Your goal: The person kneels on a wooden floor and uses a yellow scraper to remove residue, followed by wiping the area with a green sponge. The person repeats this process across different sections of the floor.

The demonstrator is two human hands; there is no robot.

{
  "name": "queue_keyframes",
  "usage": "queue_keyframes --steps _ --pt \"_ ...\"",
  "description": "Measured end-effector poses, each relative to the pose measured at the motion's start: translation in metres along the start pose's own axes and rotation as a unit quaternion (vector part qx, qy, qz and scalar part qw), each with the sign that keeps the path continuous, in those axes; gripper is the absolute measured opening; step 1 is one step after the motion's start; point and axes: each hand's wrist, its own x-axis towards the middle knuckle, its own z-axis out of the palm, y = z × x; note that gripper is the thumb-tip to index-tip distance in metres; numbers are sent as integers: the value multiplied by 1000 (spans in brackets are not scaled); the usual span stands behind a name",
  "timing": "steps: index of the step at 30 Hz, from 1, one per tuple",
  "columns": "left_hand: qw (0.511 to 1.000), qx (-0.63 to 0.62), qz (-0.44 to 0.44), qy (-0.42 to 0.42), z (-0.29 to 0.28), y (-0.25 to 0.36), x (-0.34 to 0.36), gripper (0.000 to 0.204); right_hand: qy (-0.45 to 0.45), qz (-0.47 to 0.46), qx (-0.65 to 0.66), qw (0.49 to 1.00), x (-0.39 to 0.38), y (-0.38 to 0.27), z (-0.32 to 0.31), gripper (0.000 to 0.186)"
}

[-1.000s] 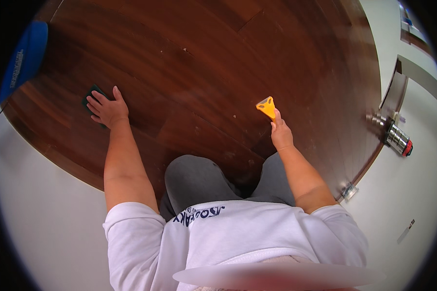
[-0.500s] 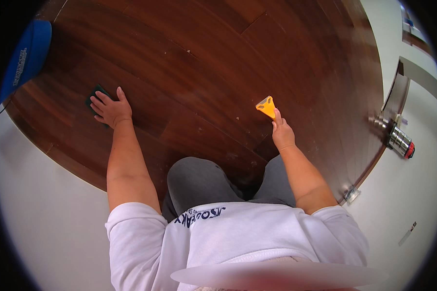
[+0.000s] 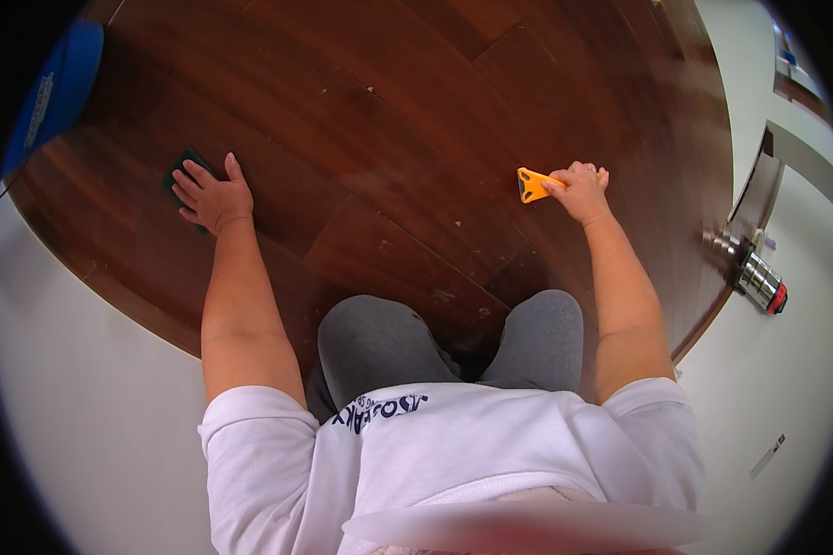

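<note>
My left hand (image 3: 217,196) lies flat, fingers spread, on a dark green scouring pad (image 3: 178,174), which rests on the dark brown wooden planks (image 3: 370,166). The palm and fingers cover part of the pad. To the right, a yellow scraper (image 3: 532,186) is gripped by its handle in my right hand (image 3: 583,188). Its wide head points left, low over the planks; whether it touches them I cannot tell. Several pale specks (image 3: 459,223) are scattered over the wood between my hands.
A blue container (image 3: 65,83) stands at the far left. On the right are a shiny metal canister (image 3: 761,280) with a red end and a grey curved edge (image 3: 801,153). A small thin tool (image 3: 768,455) is at the lower right. My bent knees (image 3: 370,338) are close in front.
My right hand has moved right and slightly away from me, turning the scraper so that its head points left. My left hand stays on the pad.
</note>
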Motion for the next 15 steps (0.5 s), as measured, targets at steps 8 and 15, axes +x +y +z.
queue_keyframes --steps 8,15 --pt "1000 5 -3 -8 0 0 0 75 -39 -116 -51 991 12 -35 -11 29" --pt "1000 -13 -6 -10 1 1 0 74 -22 -158 -39 986 9 -35 -10 30"
